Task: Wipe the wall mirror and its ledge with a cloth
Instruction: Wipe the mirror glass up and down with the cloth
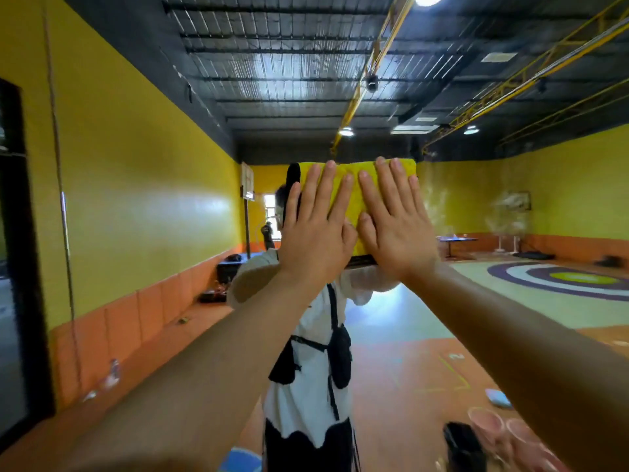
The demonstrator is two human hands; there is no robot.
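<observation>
Your left hand (315, 229) and right hand (396, 223) lie flat and open, side by side, fingers spread and pointing up, both palms pressing a yellow cloth (354, 189) against the wall mirror (170, 206). Neither hand grips the cloth; it is only pinned beneath the palms and fingers, its upper edge showing above your fingertips. The cloth sits high on the glass, at about the level of your reflected head. The mirror returns your reflection (309, 369) in a white top with black straps, together with yellow walls, a dark ceiling and an orange floor. At lower right, pink plastic cups (503, 427) and a dark object (464, 444) appear, blurred.
</observation>
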